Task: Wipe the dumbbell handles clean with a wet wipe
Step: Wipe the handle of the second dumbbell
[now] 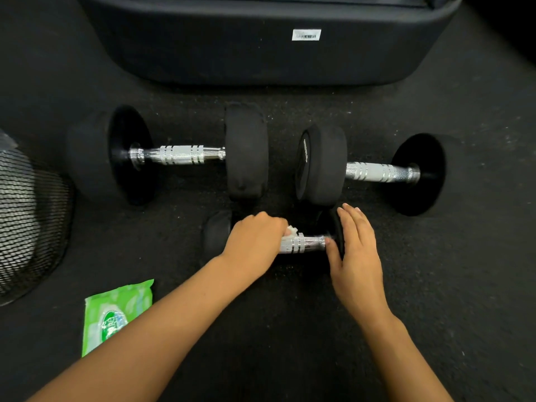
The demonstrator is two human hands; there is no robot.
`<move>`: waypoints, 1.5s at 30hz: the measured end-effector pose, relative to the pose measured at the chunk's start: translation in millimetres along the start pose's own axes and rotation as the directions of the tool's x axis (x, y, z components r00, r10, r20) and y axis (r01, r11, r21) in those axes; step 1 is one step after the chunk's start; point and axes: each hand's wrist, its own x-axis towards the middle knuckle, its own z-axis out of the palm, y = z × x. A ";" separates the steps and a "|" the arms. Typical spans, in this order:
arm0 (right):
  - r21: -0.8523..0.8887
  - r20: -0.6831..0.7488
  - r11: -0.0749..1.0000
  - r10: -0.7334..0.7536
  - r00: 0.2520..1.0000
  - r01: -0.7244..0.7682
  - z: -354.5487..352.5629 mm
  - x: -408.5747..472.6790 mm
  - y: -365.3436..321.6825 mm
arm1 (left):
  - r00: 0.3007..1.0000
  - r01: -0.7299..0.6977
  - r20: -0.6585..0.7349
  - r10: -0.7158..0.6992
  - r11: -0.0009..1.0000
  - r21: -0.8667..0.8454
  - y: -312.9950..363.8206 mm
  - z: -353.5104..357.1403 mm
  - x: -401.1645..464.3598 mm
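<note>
Three black dumbbells with chrome handles lie on the dark floor. The small near dumbbell [307, 243] lies in the middle. My left hand [255, 242] curls over the left part of its handle, gripping a white wet wipe [291, 230] against the metal; only a corner of the wipe shows. My right hand [355, 250] rests with straight fingers on the dumbbell's right weight, thumb touching the handle end. A large dumbbell [179, 154] lies at the back left and another [377, 172] at the back right.
A green pack of wet wipes [111, 311] lies on the floor at the near left. A black mesh basket [26, 224] stands at the left edge. A large black padded block [261, 39] with a white label spans the back.
</note>
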 end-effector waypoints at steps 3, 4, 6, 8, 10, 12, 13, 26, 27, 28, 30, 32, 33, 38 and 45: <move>-0.002 -0.003 1.000 -0.004 1.000 0.004 0.7 -2.0 0.5 | 0.999 0.011 -0.039 -0.008 0.997 0.078 7.6 0.6 -12.1; -0.002 -0.005 1.000 -0.001 1.000 0.001 1.0 -2.5 1.1 | 0.998 0.005 -0.056 -0.001 0.998 0.064 9.5 2.6 -13.9; 0.000 -0.007 1.000 0.004 1.000 -0.004 1.4 -2.3 1.4 | 0.998 -0.003 -0.063 0.005 1.000 0.022 10.3 5.9 -13.2; -0.005 -0.006 1.000 0.010 1.000 -0.010 1.7 -1.2 0.7 | 0.999 -0.007 -0.051 0.005 1.000 -0.026 9.3 4.2 -8.3; -0.011 -0.006 1.000 0.011 1.000 -0.011 1.6 0.1 -0.5 | 0.999 0.026 -0.023 -0.026 1.000 -0.004 7.2 -1.6 -3.9; -0.010 -0.001 1.000 0.009 1.000 -0.009 1.1 0.4 -0.8 | 0.998 0.056 -0.037 -0.054 0.996 0.075 6.7 -2.5 -5.5; -0.008 -0.002 1.000 0.007 1.000 -0.007 0.9 0.1 -0.8 | 0.995 0.064 -0.079 -0.057 0.994 0.093 7.3 -2.1 -10.2; -0.011 -0.004 1.000 -0.008 1.000 0.008 0.0 -1.3 0.4 | 0.963 0.004 -0.270 -0.022 0.998 -0.065 9.3 29.1 -27.2; -0.011 -0.006 1.000 -0.011 1.000 0.011 0.4 -1.9 1.0 | 0.949 -0.020 -0.314 0.008 0.999 -0.035 11.2 31.9 -29.0; -0.011 -0.007 1.000 -0.012 1.000 0.012 0.9 -2.4 1.5 | 0.940 -0.045 -0.337 0.041 0.999 -0.005 14.5 32.8 -28.9; -0.012 -0.004 1.000 -0.009 1.000 0.009 1.2 -2.2 1.2 | 0.932 -0.090 -0.354 0.083 0.996 -0.004 18.5 34.9 -21.7; -0.013 0.001 1.000 -0.006 1.000 0.006 0.7 -0.8 0.7 | 0.946 -0.121 -0.309 0.095 0.990 -0.067 16.7 31.2 -12.3; -0.015 0.003 1.000 -0.007 1.000 0.008 0.5 -0.1 0.6 | 0.959 -0.103 -0.271 0.078 0.991 -0.081 14.3 28.4 -10.0; -0.010 -0.002 1.000 -0.008 1.000 0.008 0.3 -1.2 0.0 | 0.964 0.002 -0.263 -0.027 0.995 -0.095 6.2 36.1 -22.3; 0.000 -0.016 1.000 -0.007 1.000 0.007 2.3 -0.6 1.4 | 0.973 -0.118 -0.222 0.063 0.962 -0.244 12.8 32.9 -4.0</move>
